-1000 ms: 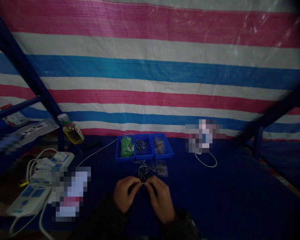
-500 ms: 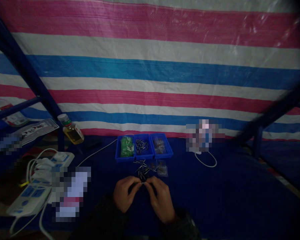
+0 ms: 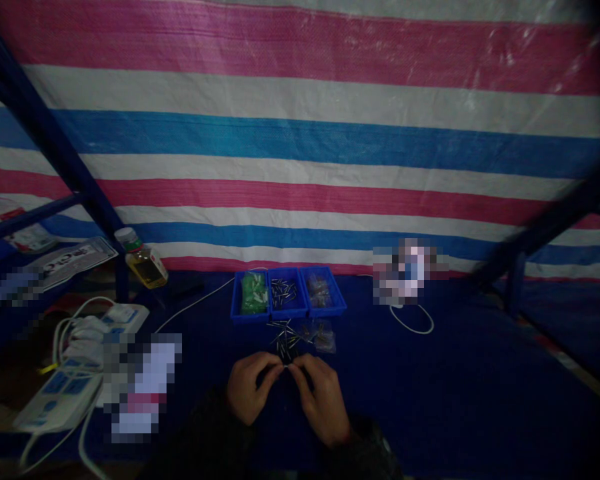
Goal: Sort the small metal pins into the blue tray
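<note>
Head camera, as I'd see it from just behind the person:

1. A striped pink, white and blue tarpaulin point(image 3: 300, 133) hangs across the back, behind a dark blue cloth point(image 3: 455, 387) covering the work surface.
2. At the left, a white power strip point(image 3: 55, 393) sits near a bottle of yellow oil point(image 3: 147, 268).
3. Three blue plastic trays point(image 3: 283, 313) stand side by side at the back of the work area.
4. Below them, a loose pile of metal pins point(image 3: 283, 340) lies just above the hands.
5. The left hand point(image 3: 253, 388) and right hand point(image 3: 323, 400) are closed in a fingertip pinch on a tiny pin point(image 3: 286, 366), held above the cloth.
6. It looks light, stiff and slippery, so I'd take it by its shaft between the fingertips.
</note>
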Action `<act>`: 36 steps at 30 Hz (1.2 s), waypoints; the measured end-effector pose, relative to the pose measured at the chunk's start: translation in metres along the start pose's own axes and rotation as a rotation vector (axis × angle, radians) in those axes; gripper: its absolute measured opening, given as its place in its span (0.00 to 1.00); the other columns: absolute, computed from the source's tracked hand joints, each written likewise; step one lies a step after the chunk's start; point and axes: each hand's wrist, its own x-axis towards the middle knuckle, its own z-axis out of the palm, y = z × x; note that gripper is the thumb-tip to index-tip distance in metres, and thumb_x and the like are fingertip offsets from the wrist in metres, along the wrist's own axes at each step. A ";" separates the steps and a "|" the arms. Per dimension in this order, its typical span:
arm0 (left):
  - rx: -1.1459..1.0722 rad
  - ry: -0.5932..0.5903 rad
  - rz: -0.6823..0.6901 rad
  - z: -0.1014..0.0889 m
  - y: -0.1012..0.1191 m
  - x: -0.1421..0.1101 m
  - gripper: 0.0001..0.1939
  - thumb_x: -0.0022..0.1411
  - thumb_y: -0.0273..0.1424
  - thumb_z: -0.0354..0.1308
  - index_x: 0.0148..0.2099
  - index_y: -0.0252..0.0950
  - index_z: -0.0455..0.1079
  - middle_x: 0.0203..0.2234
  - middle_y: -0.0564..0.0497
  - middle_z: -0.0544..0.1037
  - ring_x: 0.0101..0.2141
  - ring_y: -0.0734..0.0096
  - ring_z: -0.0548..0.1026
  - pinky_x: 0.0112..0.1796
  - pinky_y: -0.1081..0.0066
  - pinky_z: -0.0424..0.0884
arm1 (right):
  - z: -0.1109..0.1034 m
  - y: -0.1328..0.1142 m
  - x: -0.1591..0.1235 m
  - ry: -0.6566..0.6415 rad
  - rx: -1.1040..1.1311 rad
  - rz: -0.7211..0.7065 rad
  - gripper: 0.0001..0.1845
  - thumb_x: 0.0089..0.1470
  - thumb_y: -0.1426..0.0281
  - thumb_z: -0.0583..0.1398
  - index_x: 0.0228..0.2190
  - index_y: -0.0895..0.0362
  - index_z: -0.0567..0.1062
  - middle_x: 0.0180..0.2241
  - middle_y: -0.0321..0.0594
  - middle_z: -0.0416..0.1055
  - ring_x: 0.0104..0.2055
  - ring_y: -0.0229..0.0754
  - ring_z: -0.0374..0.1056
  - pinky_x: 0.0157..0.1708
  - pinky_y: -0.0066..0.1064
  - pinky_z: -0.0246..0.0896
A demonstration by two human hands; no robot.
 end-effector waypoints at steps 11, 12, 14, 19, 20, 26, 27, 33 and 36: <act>-0.023 0.000 0.005 -0.001 0.000 0.001 0.08 0.70 0.29 0.56 0.38 0.36 0.76 0.28 0.51 0.80 0.31 0.69 0.78 0.35 0.73 0.70 | -0.002 0.000 0.000 -0.009 0.001 -0.002 0.11 0.69 0.71 0.54 0.34 0.53 0.72 0.31 0.36 0.74 0.33 0.42 0.71 0.37 0.33 0.58; -0.024 -0.004 0.007 -0.001 0.001 0.001 0.09 0.70 0.29 0.56 0.38 0.36 0.76 0.28 0.51 0.80 0.31 0.69 0.78 0.35 0.73 0.70 | -0.002 0.000 0.000 -0.009 0.001 -0.002 0.11 0.69 0.71 0.54 0.34 0.53 0.73 0.31 0.35 0.74 0.33 0.41 0.71 0.37 0.33 0.58; -0.021 -0.004 0.012 -0.001 0.001 0.001 0.09 0.71 0.29 0.55 0.38 0.36 0.75 0.28 0.50 0.80 0.31 0.69 0.78 0.35 0.73 0.70 | -0.002 0.000 0.001 -0.013 0.000 -0.002 0.11 0.69 0.72 0.54 0.34 0.53 0.72 0.31 0.35 0.74 0.33 0.41 0.71 0.37 0.33 0.58; -0.010 -0.002 -0.001 -0.001 0.001 0.000 0.09 0.71 0.30 0.55 0.37 0.37 0.75 0.29 0.50 0.80 0.32 0.68 0.78 0.35 0.73 0.70 | 0.000 0.001 0.001 -0.004 0.002 -0.011 0.10 0.68 0.73 0.54 0.34 0.53 0.72 0.31 0.35 0.74 0.33 0.42 0.71 0.37 0.33 0.59; -0.010 -0.003 -0.006 0.000 0.000 0.000 0.09 0.71 0.30 0.55 0.37 0.37 0.75 0.29 0.50 0.80 0.32 0.68 0.78 0.35 0.73 0.70 | 0.000 0.002 0.001 0.001 0.007 -0.013 0.10 0.68 0.73 0.54 0.34 0.53 0.73 0.31 0.36 0.74 0.34 0.42 0.71 0.37 0.33 0.60; -0.008 -0.011 -0.039 0.001 -0.003 0.000 0.07 0.70 0.30 0.56 0.38 0.37 0.75 0.29 0.51 0.80 0.32 0.69 0.78 0.35 0.73 0.70 | 0.000 0.001 0.003 0.026 0.070 -0.038 0.10 0.68 0.73 0.54 0.38 0.52 0.75 0.35 0.38 0.75 0.38 0.43 0.72 0.40 0.33 0.64; -0.007 -0.011 -0.045 0.002 -0.003 0.000 0.07 0.70 0.30 0.56 0.38 0.37 0.75 0.29 0.51 0.80 0.32 0.69 0.78 0.35 0.73 0.70 | 0.000 0.000 0.003 0.031 0.075 -0.040 0.10 0.68 0.73 0.54 0.38 0.52 0.76 0.35 0.38 0.75 0.38 0.43 0.73 0.40 0.33 0.65; -0.011 -0.020 -0.052 0.002 -0.003 0.000 0.07 0.70 0.29 0.56 0.38 0.38 0.75 0.29 0.51 0.80 0.32 0.69 0.78 0.35 0.74 0.70 | 0.001 0.001 0.004 0.043 0.084 -0.044 0.11 0.67 0.75 0.55 0.39 0.52 0.77 0.35 0.38 0.75 0.38 0.43 0.73 0.41 0.33 0.66; -0.005 -0.019 -0.056 0.001 -0.001 0.000 0.07 0.70 0.30 0.56 0.38 0.38 0.74 0.29 0.51 0.80 0.31 0.69 0.78 0.34 0.74 0.70 | 0.002 0.003 0.003 0.042 0.088 -0.044 0.11 0.67 0.75 0.55 0.39 0.52 0.76 0.36 0.38 0.74 0.38 0.43 0.72 0.41 0.33 0.66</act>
